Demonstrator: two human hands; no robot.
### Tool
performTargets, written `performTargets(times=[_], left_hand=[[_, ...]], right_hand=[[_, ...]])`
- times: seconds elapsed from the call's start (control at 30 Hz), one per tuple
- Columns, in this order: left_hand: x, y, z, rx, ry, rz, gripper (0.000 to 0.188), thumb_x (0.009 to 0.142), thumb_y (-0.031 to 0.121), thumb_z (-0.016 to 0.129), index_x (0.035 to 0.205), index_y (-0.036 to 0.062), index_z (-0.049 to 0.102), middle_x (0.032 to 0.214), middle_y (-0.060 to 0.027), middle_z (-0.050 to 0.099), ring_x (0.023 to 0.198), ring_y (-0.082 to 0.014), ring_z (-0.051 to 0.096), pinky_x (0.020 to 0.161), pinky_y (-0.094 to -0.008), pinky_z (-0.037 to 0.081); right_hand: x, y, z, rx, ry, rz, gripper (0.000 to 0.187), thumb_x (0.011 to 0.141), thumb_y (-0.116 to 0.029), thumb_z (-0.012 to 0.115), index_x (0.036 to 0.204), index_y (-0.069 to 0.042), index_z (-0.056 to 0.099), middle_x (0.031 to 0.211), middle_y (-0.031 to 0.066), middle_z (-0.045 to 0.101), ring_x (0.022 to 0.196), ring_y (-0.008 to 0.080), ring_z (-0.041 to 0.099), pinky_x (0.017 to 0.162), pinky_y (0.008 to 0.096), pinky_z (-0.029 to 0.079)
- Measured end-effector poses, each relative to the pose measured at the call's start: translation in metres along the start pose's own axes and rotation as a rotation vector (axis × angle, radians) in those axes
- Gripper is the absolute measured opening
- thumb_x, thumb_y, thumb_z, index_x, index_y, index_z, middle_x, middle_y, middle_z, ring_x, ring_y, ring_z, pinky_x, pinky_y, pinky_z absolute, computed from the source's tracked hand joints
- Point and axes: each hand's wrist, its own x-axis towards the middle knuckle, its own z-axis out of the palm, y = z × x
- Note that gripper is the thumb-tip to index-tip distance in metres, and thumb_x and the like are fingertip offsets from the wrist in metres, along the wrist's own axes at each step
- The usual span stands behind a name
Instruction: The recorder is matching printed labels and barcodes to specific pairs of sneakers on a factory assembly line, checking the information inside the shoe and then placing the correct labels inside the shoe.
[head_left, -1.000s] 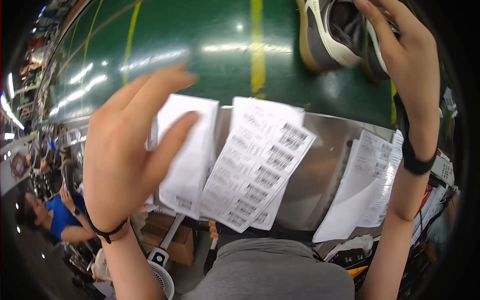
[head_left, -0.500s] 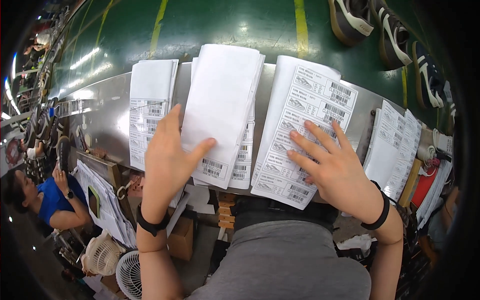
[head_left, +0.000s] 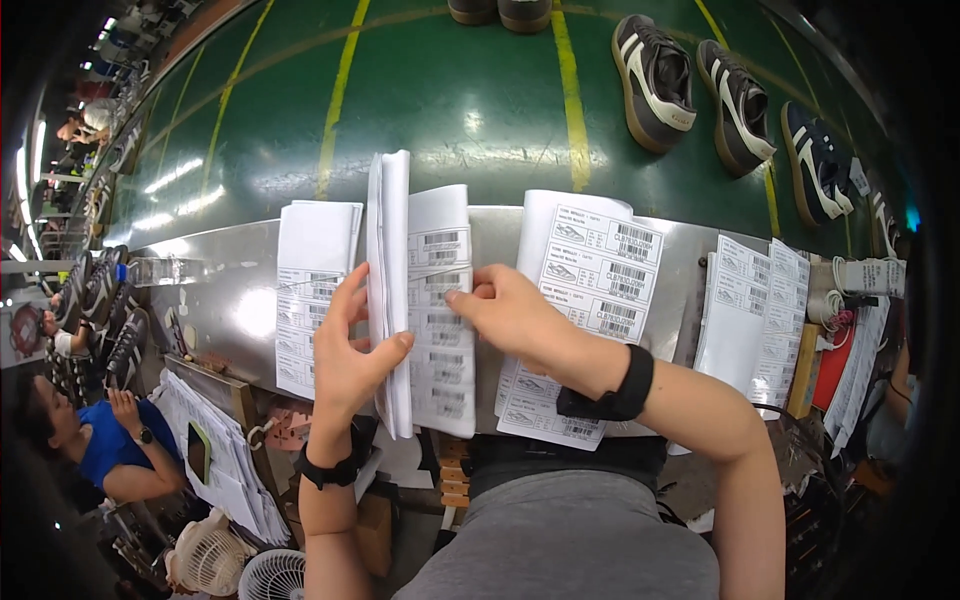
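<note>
My left hand (head_left: 345, 350) grips the lifted pages of a stack of white barcode label sheets (head_left: 440, 330) lying on the metal ledge (head_left: 225, 300), holding them upright at the stack's left side. My right hand (head_left: 510, 315) rests its fingertips on the exposed sheet of that stack. Each wrist wears a black band. A second label sheet stack (head_left: 600, 270) lies under my right forearm. Another white stack (head_left: 310, 290) lies left of my left hand.
Further label sheets (head_left: 760, 310) lie at the right. Dark sneakers (head_left: 655, 80) with white stripes ride the green conveyor belt (head_left: 450, 110) beyond the ledge. A person in blue (head_left: 95, 440) sits at lower left, by shoes (head_left: 120, 320) and fans (head_left: 235, 570).
My left hand has lifted the middle stack's top pages up on edge. My right hand has moved left from the right stack onto the exposed sheet. More shoes are in view.
</note>
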Motion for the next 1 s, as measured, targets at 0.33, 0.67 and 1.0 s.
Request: performTargets(times=[0.33,0.67,1.0], left_hand=[[-0.019,0.015,0.005,0.636,0.211,0.378,0.094,0.072,0.034,0.084,0.141,-0.0105,0.039,0.127,-0.0296,0.059,0.117,-0.0381,0.059,0.101,-0.0431,0.045],[-0.069,0.102,0.032,-0.458,-0.481,0.222,0.043,0.090,0.009,0.067,0.125,-0.0110,0.052,0.115,-0.0210,0.068,0.102,-0.0228,0.067,0.088,-0.0335,0.054],[-0.086,0.102,0.045,-0.304,-0.467,0.366,0.039,0.089,0.008,0.068,0.121,-0.0122,0.056,0.106,-0.0208,0.071,0.094,-0.0235,0.071,0.081,-0.0327,0.056]], right_hand=[[-0.086,-0.024,-0.061,-0.148,0.073,-0.584,0.023,0.092,-0.014,0.064,0.103,0.007,0.066,0.087,0.0158,0.072,0.075,0.0183,0.070,0.068,0.0304,0.054],[-0.166,-0.023,-0.088,0.234,0.116,-0.675,0.024,0.091,-0.011,0.071,0.107,0.007,0.067,0.086,0.0102,0.071,0.073,0.0113,0.066,0.067,0.0249,0.055],[-0.171,-0.028,-0.080,-0.706,0.768,-1.414,0.033,0.068,-0.006,0.082,0.099,-0.008,0.070,0.106,0.0051,0.058,0.106,0.0293,0.046,0.084,0.0375,0.043]])
